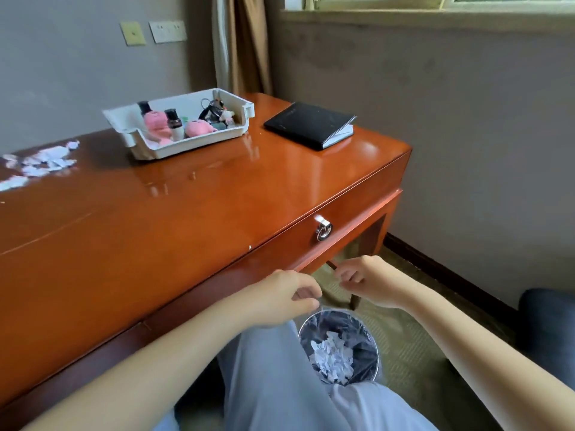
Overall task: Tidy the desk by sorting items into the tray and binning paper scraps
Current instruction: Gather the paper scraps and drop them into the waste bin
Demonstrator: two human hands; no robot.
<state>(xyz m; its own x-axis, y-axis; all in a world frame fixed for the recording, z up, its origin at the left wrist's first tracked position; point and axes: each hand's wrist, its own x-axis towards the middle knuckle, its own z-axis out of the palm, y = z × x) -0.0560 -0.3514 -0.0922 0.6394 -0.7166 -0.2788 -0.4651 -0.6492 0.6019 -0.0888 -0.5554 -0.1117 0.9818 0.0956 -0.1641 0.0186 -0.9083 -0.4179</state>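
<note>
Both hands hover just off the desk's front edge, above a small round bin (pixel 367 340) on the floor. The bin has a clear liner and holds crumpled white paper (pixel 333 357). My left hand (pixel 287 295) has its fingertips pinched together, with nothing seen between them. My right hand (pixel 365 281) hangs with loosely curled, parted fingers and holds nothing. More torn paper scraps (pixel 40 164) lie at the desk's far left. A white tray (pixel 140 147) at the back holds pink plush toys (pixel 155 122), small bottles and a bunch of keys (pixel 213 110).
A black notebook (pixel 308 124) lies on the orange-brown wooden desk (pixel 186 219) to the right of the tray. A drawer with a metal ring pull (pixel 323 230) faces me. My grey-trousered legs are beside the bin, and a dark seat (pixel 547 331) stands at the right.
</note>
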